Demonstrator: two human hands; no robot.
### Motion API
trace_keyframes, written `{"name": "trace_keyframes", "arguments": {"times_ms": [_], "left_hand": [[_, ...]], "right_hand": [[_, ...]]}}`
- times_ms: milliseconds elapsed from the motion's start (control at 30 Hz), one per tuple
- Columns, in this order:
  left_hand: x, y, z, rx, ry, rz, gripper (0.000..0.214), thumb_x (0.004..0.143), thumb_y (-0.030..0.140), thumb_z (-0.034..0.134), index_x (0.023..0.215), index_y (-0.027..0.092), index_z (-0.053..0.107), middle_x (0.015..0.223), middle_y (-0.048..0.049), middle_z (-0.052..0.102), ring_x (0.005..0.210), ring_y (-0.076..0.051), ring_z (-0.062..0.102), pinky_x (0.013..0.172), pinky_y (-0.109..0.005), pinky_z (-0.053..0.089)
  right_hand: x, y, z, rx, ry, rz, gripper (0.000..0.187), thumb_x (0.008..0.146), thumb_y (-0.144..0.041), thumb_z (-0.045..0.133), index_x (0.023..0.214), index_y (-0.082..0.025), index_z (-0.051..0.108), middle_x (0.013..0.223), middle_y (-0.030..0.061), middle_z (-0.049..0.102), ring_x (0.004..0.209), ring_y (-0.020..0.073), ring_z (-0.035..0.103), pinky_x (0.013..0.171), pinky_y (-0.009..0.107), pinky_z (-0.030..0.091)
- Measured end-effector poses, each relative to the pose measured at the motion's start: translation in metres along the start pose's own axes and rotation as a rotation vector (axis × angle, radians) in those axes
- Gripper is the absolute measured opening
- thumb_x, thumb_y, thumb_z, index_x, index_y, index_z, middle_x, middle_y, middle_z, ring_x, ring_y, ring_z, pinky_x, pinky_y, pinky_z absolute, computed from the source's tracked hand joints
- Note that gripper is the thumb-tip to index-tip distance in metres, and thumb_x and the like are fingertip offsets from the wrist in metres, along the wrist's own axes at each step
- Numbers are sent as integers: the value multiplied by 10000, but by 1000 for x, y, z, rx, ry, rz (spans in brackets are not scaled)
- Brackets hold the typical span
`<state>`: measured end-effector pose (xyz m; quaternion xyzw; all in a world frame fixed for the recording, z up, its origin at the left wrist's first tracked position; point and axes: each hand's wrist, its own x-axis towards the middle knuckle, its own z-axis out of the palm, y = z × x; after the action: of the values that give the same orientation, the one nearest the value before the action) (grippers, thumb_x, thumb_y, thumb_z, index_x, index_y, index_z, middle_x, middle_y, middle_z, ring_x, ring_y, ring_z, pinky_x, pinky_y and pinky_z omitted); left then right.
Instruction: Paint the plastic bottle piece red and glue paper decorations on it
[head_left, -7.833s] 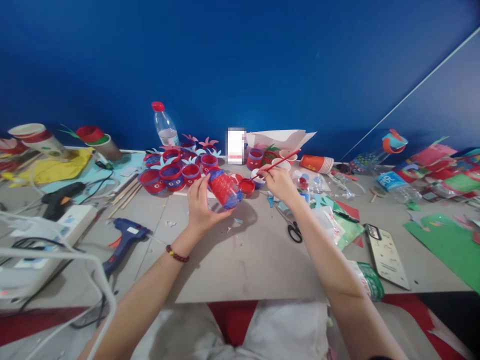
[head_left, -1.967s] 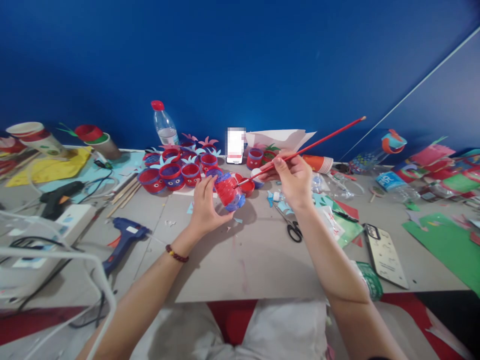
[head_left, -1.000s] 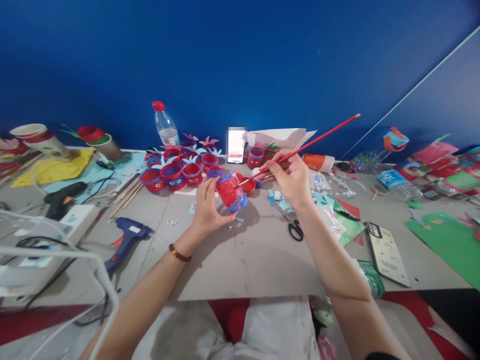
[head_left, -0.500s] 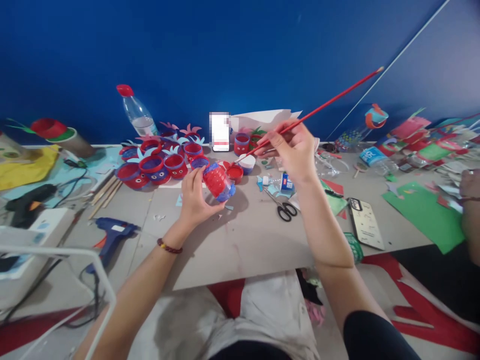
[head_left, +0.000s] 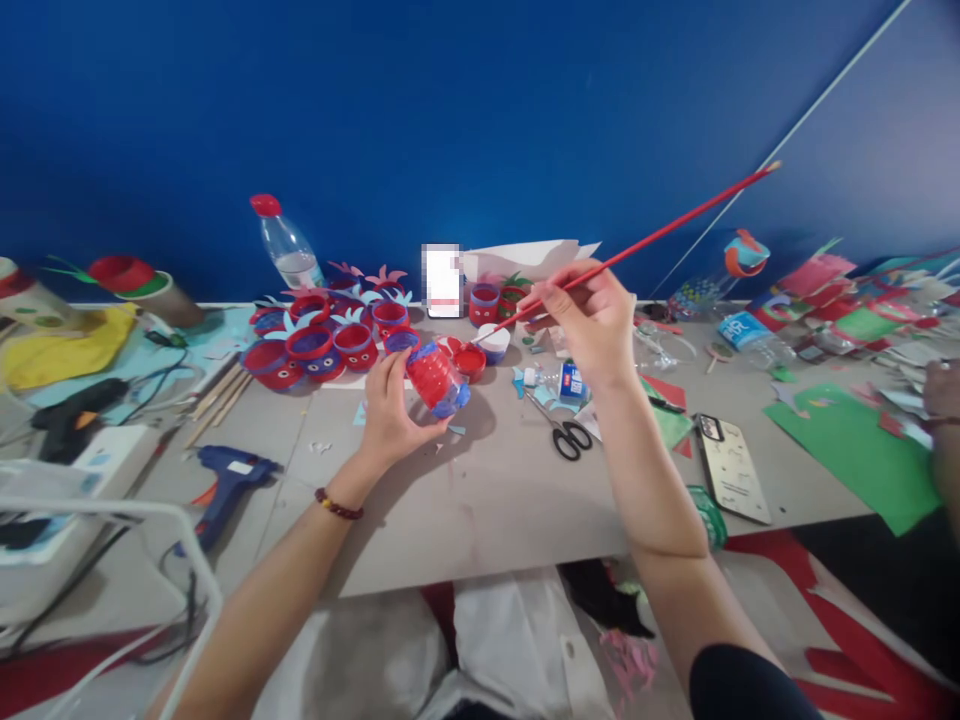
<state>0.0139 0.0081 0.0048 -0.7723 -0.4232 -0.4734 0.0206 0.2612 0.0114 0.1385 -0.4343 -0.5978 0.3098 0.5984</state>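
My left hand (head_left: 391, 412) is wrapped around a painted plastic bottle piece (head_left: 435, 380), red along its side and blue at its ends, held tilted above the table. In my right hand (head_left: 589, 315) is a long red paintbrush (head_left: 690, 215), gripped near its lower part with the handle slanting up to the right. The brush's tip reaches down to a small pot of red paint (head_left: 470, 362); I cannot tell whether it touches the paint. A white-topped container (head_left: 493, 343) stands just right of that pot.
Several red and blue cups with eyes and paper leaves (head_left: 315, 350) stand behind my left hand. Scissors (head_left: 571, 438), a phone (head_left: 731, 468) and green paper (head_left: 855, 440) lie rightward; a blue glue gun (head_left: 229, 480) lies left. Another person's hand (head_left: 943, 390) shows at the right edge.
The view has tilted slightly, so things sit lower in the picture. Both hands keep their holds, and the brush tip stays near the red paint pot.
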Motion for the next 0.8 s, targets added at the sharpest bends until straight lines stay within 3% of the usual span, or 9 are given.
{"name": "trace_keyframes", "arguments": {"times_ms": [233,467,800], "left_hand": [[-5,-1,1,2,-27,35,1105,567,411,852,1471,197,253,1329,-176,453,1228,-368,479,1042,-538,417],[-5,0,-2,20,-47,11,1098,559,437,842,1457,223,247,1334,-168,452,1238,-378,480,1053,-562,397],[-5,-2,-2,-2,-34,36,1089,557,455,836,1449,226,254,1331,-166,471,1228,-372,494,1059,-572,392]], "right_hand": [[-10,12,19,144,-137,29,268,831,-454,694,910,-237,558,833,20,719,820,202,737,702,340,651],[-16,24,38,192,-227,122,317,754,-459,761,856,-209,596,819,26,726,782,199,740,704,345,656],[-10,28,34,101,-98,50,314,767,-490,735,801,-208,602,743,17,695,754,204,740,704,361,659]]}}
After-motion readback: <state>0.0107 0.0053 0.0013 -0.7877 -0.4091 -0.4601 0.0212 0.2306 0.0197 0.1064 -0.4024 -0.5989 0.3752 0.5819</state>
